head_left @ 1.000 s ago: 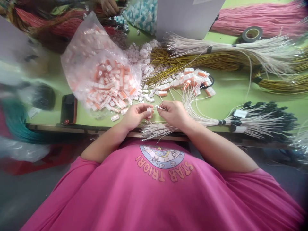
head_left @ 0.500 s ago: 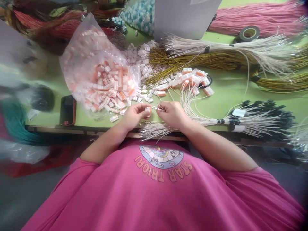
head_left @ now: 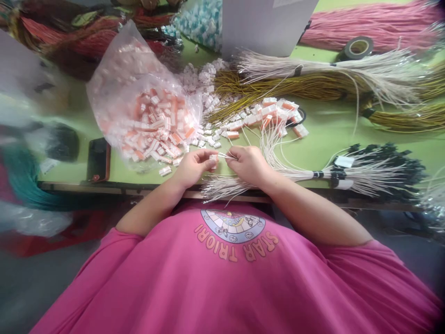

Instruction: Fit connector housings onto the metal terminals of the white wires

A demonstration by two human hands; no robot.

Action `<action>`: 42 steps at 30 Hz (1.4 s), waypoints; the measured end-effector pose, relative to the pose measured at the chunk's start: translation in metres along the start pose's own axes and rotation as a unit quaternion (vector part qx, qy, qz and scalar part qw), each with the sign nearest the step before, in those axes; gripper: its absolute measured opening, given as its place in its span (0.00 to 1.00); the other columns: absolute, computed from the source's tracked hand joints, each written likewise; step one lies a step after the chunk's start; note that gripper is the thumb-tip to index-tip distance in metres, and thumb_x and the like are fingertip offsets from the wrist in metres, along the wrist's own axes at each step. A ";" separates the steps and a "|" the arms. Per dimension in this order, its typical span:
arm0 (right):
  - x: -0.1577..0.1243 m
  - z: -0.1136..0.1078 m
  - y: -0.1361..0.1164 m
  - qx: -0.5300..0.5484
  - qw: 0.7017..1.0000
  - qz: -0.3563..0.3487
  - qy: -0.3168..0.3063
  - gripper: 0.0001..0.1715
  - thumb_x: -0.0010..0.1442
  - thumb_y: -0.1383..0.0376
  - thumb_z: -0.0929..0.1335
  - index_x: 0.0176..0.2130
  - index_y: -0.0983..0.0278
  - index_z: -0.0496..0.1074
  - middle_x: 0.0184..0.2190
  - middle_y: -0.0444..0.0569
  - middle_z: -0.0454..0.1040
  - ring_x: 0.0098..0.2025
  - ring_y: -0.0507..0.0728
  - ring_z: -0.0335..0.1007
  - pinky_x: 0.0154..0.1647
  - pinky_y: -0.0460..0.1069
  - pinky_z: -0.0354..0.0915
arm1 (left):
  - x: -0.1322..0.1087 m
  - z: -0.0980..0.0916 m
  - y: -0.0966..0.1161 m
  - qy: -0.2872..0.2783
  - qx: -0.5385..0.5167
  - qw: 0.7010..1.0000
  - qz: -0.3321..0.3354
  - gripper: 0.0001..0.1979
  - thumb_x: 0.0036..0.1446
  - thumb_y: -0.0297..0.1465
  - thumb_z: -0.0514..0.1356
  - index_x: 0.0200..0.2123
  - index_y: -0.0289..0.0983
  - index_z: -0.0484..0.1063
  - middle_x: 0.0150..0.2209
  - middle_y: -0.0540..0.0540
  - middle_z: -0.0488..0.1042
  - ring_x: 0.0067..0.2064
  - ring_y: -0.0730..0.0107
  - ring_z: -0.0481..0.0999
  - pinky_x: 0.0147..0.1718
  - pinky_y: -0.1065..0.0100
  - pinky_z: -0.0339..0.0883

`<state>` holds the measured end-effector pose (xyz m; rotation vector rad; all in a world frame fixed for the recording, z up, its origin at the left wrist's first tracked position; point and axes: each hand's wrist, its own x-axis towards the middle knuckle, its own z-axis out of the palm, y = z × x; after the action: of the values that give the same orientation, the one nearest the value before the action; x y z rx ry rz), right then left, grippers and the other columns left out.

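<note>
Connector (head_left: 213, 160), small and white with an orange tinge, sits at the centre of the frame just above the near table edge, pinched in the curled fingertips of the left hand (head_left: 193, 167); its shape is blocky, but its face and slots are too small to make out. The right hand (head_left: 251, 164) is closed to a pinch on thin white wires (head_left: 227, 157) whose bare ends point left and meet the connector; whether any wire is seated inside it cannot be told. Below the right hand a tied bundle of white wires (head_left: 295, 178) fans out, its left tips overhanging the green table (head_left: 323, 139) and partly hidden by the wrist.

In the upper left of the frame a clear plastic bag (head_left: 139, 99) holds many orange-and-white housings; loose white housings (head_left: 205, 81) lie just right of it; finished pieces with wire tails (head_left: 274, 113) lie above the hands. A dark phone (head_left: 98, 158) rests at the left near the table edge. Along the top right run pink wires (head_left: 375, 23), a roll of dark tape (head_left: 358, 47) and yellow wire bundles (head_left: 295, 88); the far left is blurred, and the white box (head_left: 267, 23) at top centre is cut off by the frame.
</note>
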<state>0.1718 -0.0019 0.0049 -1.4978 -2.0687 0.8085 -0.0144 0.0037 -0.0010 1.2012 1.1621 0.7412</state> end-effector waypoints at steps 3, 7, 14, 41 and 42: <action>0.000 0.000 -0.001 -0.003 1.000 0.005 -0.010 0.10 0.55 0.65 0.62 0.26 0.65 0.69 0.22 0.47 0.69 0.26 0.51 0.61 0.29 0.48 0.54 | 0.000 0.001 -0.001 -0.002 0.011 1.000 0.003 0.15 0.47 0.33 0.67 0.39 0.32 0.74 0.26 0.49 0.74 0.26 0.76 0.72 0.30 0.71 0.69; 0.000 0.001 -0.002 -0.009 0.999 0.003 -0.036 0.10 0.55 0.64 0.63 0.26 0.65 0.69 0.22 0.47 0.69 0.26 0.51 0.60 0.28 0.48 0.53 | -0.001 0.003 -0.002 -0.024 0.029 0.999 0.008 0.15 0.47 0.33 0.67 0.39 0.32 0.75 0.26 0.48 0.75 0.26 0.76 0.72 0.29 0.71 0.69; 0.002 0.003 -0.002 0.012 0.998 0.018 -0.057 0.13 0.57 0.61 0.63 0.24 0.64 0.66 0.19 0.44 0.63 0.24 0.50 0.55 0.27 0.48 0.50 | 0.000 0.005 -0.004 -0.052 0.062 0.997 0.019 0.14 0.48 0.34 0.66 0.38 0.32 0.75 0.26 0.47 0.75 0.26 0.75 0.72 0.29 0.71 0.69; 0.002 -0.019 0.004 0.178 0.981 0.057 0.055 0.11 0.53 0.61 0.67 0.26 0.66 0.74 0.17 0.41 0.62 0.22 0.48 0.55 0.23 0.47 0.52 | -0.004 -0.013 0.020 0.010 0.170 0.979 0.116 0.17 0.58 0.31 0.57 0.52 0.39 0.67 0.32 0.48 0.75 0.29 0.75 0.73 0.33 0.69 0.69; 0.001 -0.018 0.003 0.160 0.984 0.055 0.059 0.12 0.53 0.61 0.66 0.25 0.67 0.74 0.17 0.40 0.61 0.22 0.48 0.53 0.23 0.47 0.51 | 0.001 -0.010 0.017 -0.010 0.110 0.989 0.096 0.16 0.58 0.32 0.58 0.51 0.39 0.67 0.33 0.48 0.75 0.27 0.76 0.72 0.30 0.69 0.68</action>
<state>0.1854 0.0037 0.0165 -1.4493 -1.6882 1.0137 -0.0211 0.0124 0.0156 1.5176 1.1427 0.7564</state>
